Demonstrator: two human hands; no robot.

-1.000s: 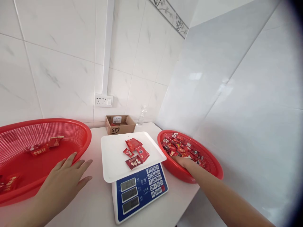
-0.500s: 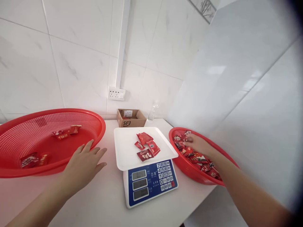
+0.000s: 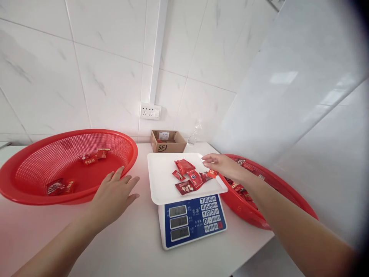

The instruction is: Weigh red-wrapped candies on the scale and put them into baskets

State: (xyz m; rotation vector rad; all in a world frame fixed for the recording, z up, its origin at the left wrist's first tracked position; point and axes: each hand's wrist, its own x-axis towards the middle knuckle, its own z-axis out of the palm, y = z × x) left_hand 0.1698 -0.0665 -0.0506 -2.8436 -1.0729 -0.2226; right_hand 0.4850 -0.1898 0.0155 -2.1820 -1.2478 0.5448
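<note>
The left hand (image 3: 117, 196), fingers spread apart, is at the rim of the left red basket (image 3: 10, 182), while the right hand (image 3: 223, 165), fingers loosely apart, is above the scale's white tray (image 3: 161, 177), where at least 5 red packets (image 3: 196, 179) lie clustered, contact with the orange-red packet (image 3: 212, 174) beneath being unclear.

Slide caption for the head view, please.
Right hand above red snack packets on the white tray of a digital scale, left hand beside a red perforated basket.
</note>
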